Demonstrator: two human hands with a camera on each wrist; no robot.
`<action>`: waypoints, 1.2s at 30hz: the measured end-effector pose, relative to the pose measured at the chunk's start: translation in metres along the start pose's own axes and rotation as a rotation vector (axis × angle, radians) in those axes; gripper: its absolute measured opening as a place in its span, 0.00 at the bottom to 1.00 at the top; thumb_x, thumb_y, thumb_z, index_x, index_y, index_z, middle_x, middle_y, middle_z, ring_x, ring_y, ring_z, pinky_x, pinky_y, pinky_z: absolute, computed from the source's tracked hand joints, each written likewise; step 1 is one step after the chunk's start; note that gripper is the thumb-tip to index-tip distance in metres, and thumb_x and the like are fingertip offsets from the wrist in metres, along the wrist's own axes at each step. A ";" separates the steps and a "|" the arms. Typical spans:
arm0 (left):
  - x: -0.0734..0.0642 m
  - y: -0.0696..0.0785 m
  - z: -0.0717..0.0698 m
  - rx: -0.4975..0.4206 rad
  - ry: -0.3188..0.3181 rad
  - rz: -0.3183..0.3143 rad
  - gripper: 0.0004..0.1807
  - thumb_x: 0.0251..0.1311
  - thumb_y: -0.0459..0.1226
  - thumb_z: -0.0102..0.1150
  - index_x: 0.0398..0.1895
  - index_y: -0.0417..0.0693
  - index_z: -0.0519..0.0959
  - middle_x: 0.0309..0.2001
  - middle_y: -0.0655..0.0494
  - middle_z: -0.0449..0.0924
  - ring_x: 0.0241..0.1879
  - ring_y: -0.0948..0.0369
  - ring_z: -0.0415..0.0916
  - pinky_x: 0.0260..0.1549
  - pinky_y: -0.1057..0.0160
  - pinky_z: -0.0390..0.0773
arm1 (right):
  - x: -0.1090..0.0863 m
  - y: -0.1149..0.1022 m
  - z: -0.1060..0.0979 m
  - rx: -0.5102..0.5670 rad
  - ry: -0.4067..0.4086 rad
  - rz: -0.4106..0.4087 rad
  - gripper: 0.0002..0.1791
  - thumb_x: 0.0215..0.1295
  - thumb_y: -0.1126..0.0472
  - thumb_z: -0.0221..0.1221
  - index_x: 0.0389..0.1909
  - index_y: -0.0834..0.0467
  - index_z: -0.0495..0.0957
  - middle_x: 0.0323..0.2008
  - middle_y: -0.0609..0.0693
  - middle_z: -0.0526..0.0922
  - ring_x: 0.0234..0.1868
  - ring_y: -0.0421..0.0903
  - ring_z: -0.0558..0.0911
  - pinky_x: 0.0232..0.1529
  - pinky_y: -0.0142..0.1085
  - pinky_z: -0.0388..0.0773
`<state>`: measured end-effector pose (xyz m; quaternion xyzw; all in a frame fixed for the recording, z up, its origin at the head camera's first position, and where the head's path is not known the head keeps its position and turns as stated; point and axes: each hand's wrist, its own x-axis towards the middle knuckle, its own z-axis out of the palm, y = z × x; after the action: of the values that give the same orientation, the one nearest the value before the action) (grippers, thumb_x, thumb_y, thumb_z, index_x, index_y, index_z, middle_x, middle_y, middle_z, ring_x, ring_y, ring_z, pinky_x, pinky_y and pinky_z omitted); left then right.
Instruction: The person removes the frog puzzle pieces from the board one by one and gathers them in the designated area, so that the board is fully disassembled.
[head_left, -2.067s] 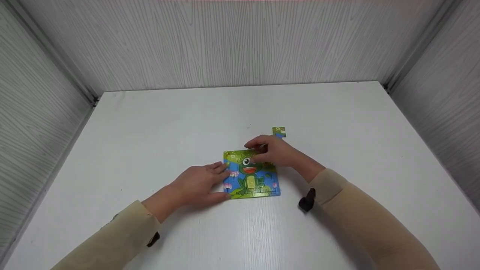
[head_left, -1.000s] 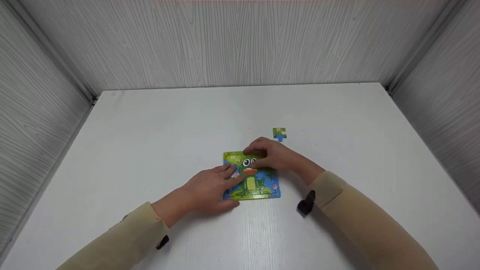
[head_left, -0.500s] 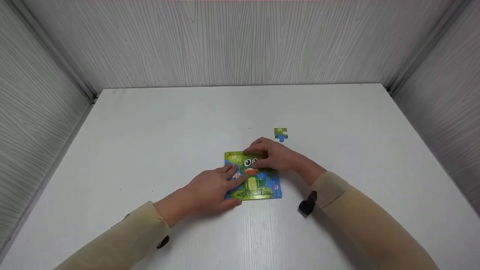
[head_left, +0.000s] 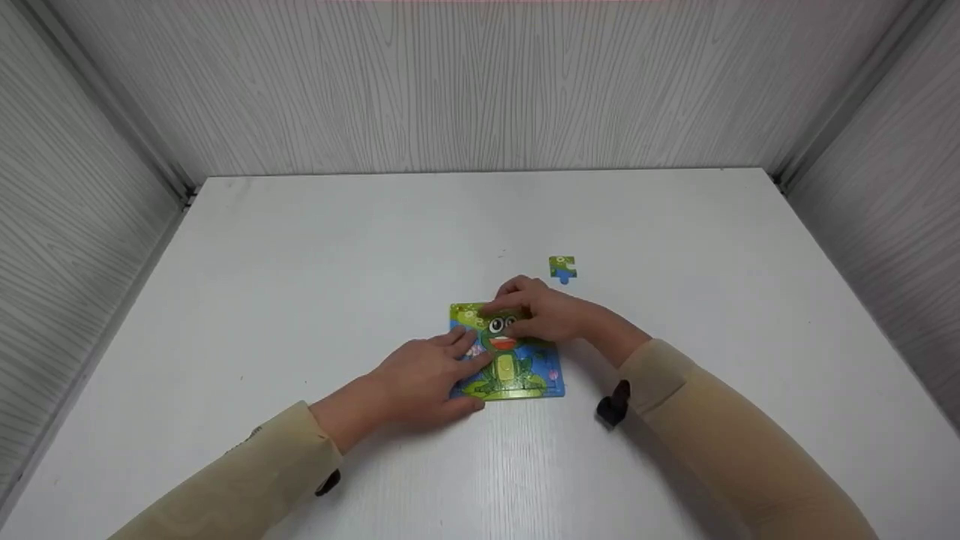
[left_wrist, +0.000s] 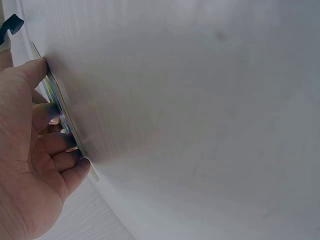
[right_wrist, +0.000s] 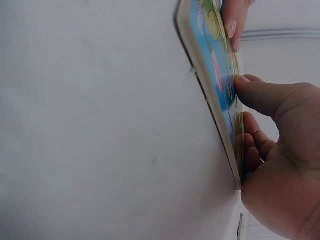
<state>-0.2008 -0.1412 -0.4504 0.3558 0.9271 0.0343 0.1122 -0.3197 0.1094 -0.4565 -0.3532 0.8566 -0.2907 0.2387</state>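
Hands apart, the person works at the puzzle tray (head_left: 553, 391): the left hand (head_left: 420, 381) spreads its fingers over the tray's left side, thumb along its near edge, clamped on nothing. At the tray's far right part the right hand (head_left: 551, 310) bends down, thumb against the frog's face and fingers by the far rim; whether they pinch a piece I cannot tell.

Well behind the tray stands a pale wood-grain wall (head_left: 480, 82). All around the tray spreads the white bench (head_left: 337, 247).

On that bench the tray lies flat, and I judge the work in it nearly complete. Within its low rim sits a frog jigsaw (head_left: 506, 367), green against blue, whose visible pieces look seated; the stretch beneath the right hand is hidden, so any gap there cannot be made out.

Smallest, one loose piece (head_left: 559, 268), green above and blue below, lies just beyond the tray's far right corner, apart from it, and seems to be what is left to fit.
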 end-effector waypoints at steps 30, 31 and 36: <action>0.001 0.000 0.001 -0.033 0.004 -0.020 0.40 0.75 0.66 0.46 0.84 0.59 0.64 0.83 0.45 0.56 0.81 0.47 0.54 0.70 0.43 0.71 | 0.002 -0.004 0.002 0.042 0.027 -0.009 0.21 0.75 0.64 0.63 0.64 0.43 0.84 0.67 0.53 0.69 0.64 0.53 0.69 0.62 0.47 0.75; 0.001 0.000 0.001 -0.034 0.005 -0.021 0.40 0.75 0.66 0.46 0.84 0.59 0.64 0.83 0.45 0.56 0.81 0.47 0.54 0.70 0.43 0.71 | 0.003 -0.004 0.003 0.042 0.034 -0.015 0.21 0.75 0.64 0.63 0.63 0.43 0.84 0.66 0.53 0.69 0.64 0.53 0.69 0.62 0.47 0.75; 0.000 0.000 0.001 -0.026 0.018 -0.008 0.40 0.76 0.65 0.47 0.83 0.58 0.65 0.82 0.44 0.57 0.81 0.46 0.55 0.70 0.43 0.72 | 0.002 -0.004 0.005 0.050 0.055 -0.022 0.19 0.75 0.64 0.63 0.62 0.44 0.85 0.65 0.53 0.70 0.63 0.53 0.69 0.61 0.46 0.75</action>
<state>-0.2008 -0.1407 -0.4509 0.3503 0.9290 0.0492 0.1087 -0.3164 0.1039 -0.4576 -0.3485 0.8514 -0.3242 0.2205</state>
